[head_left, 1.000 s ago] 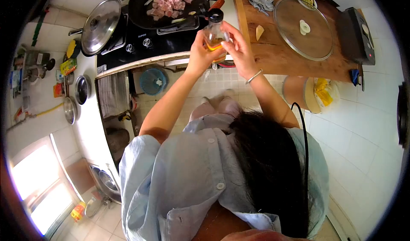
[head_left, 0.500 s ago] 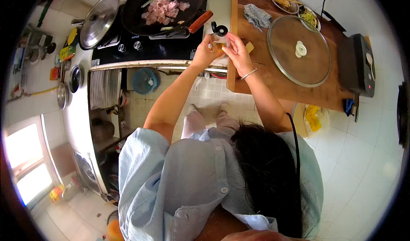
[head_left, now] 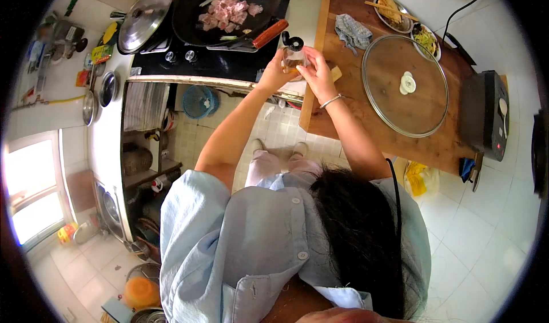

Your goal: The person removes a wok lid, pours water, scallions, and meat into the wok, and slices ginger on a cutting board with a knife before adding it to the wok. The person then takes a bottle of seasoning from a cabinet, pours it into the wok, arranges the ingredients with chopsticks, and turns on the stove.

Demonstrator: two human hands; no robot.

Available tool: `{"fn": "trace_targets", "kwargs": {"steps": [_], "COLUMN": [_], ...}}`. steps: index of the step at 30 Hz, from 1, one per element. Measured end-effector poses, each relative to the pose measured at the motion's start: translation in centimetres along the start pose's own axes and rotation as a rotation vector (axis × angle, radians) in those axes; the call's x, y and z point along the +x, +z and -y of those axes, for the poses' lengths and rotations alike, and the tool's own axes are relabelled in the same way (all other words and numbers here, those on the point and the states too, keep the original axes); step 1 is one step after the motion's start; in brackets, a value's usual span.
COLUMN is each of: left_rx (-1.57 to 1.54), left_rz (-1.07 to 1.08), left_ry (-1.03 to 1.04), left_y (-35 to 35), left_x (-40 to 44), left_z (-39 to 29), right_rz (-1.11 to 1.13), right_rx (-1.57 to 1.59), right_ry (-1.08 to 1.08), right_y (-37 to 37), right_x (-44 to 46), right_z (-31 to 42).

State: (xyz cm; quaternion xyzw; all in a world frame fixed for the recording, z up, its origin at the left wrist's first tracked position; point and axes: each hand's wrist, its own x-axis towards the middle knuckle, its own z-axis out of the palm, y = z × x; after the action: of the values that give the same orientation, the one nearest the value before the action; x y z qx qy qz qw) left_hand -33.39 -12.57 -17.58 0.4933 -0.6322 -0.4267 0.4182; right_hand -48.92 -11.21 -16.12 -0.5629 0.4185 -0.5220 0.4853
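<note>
"What's largest near the pan [head_left: 267, 12]?"
"The wooden table [head_left: 345, 109], to the pan's right. Next the stove [head_left: 229, 61], under the pan."
"Then?"
"A glass lid [head_left: 405, 109] on the table, well right of the pan, and meat [head_left: 225, 13] inside the pan."
"And the hands?"
"Left hand [head_left: 272, 74] and right hand [head_left: 319, 78], nearer the person than the pan, fingers closed around one small bottle [head_left: 293, 62]."
"Where's that?"
"Between both palms, just beyond the pan's handle."
</note>
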Motion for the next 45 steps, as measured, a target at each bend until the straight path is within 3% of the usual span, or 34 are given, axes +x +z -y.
{"fn": "trace_targets", "kwargs": {"steps": [6,12,18,23,26,33,39,45], "left_rx": [0.100,-0.019,0.000,-0.025,0.013,-0.036,0.014,-0.057], "left_rz": [-0.101,-0.242,-0.287,-0.309,-0.312,-0.417,-0.363,-0.323], "left_ry": [0.020,0.109,0.223,0.193,0.310,0.194,0.184,0.152], "left_y": [0.1,-0.4,-1.0,-1.1,-1.0,-0.3,-0.7,-0.8], "left_x": [-1.4,-3.1,-2.8,-2.3,-1.5,-0.9,-0.9,-1.0], "left_z": [-3.1,-8.1,-11.7,-12.1,-11.6,-11.6,-10.6,-10.8], "right_rz": [-0.047,-0.037,-0.017,-0.065,-0.075,-0.113,-0.072,-0.075], "right_rx": [-0.127,0.159,0.225,0.313,0.371,0.394,0.457,0.433], "right_ry": [-0.098,-0.109,-0.005,0.115,0.145,0.168,0.290,0.271], "right_y": [0.3,1.4,2.1,2.4,2.7,2.7,2.0,2.0], "right_x": [0.1,0.8,1.0,1.8,2.4,2.9,3.5,3.5], "right_z": [-0.1,5.1,8.9,9.6,9.7,8.8,8.4,8.1]}}
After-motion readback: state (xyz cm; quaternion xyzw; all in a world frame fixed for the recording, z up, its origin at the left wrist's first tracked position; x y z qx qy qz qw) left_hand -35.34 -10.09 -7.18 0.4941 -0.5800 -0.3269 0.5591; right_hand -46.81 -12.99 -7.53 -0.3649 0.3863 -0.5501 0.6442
